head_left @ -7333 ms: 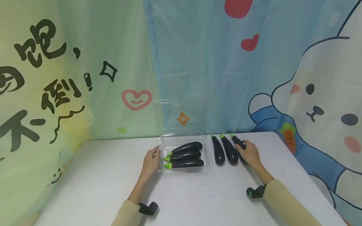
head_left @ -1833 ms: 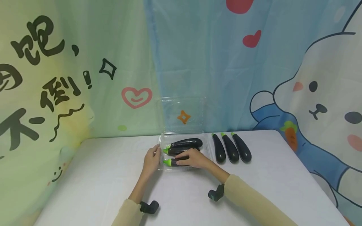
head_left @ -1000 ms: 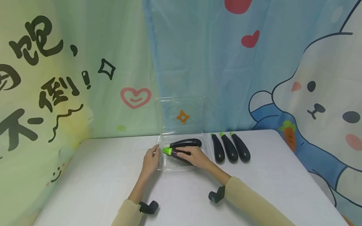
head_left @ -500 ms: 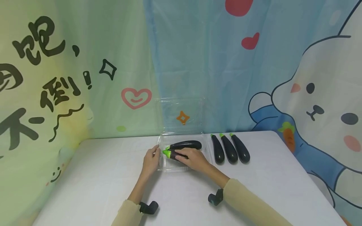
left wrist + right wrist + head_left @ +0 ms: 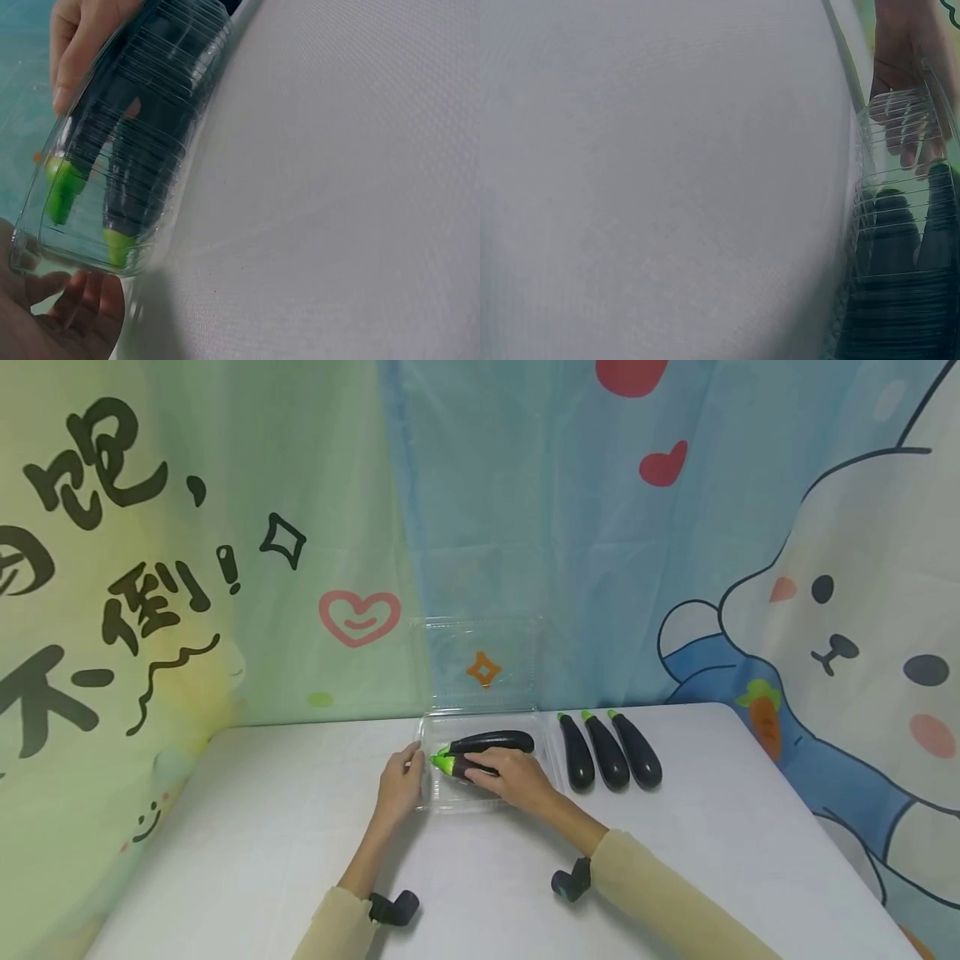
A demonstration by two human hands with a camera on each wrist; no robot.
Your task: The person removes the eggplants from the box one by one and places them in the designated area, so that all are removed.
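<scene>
A person sits at a white table in front of a pastel cartoon curtain printed with hearts, a rabbit and dark lettering. Both forearms, in beige sleeves, reach forward from the bottom of the head view.

At the middle of the table stands a clear plastic clamshell tray with ribbed walls; its hinged lid stands upright against the curtain. The left hand rests against the tray's left wall, fingers fairly straight and pressed to the plastic; the wrist view shows its fingertips through the clear corner.

Inside the tray, the right hand lies over a dark purple toy eggplant, fingers curled around its body. The green stem end pokes out from under the fingers, toward the left hand. A second toy eggplant lies just behind it, along the tray's far side, stem also to the left. In the left wrist view both show through the ribbed wall, side by side, green tips nearest the camera.

To the right of the tray, three more eggplants lie on the table in a neat row, close together, green stems pointing toward the curtain.
</scene>
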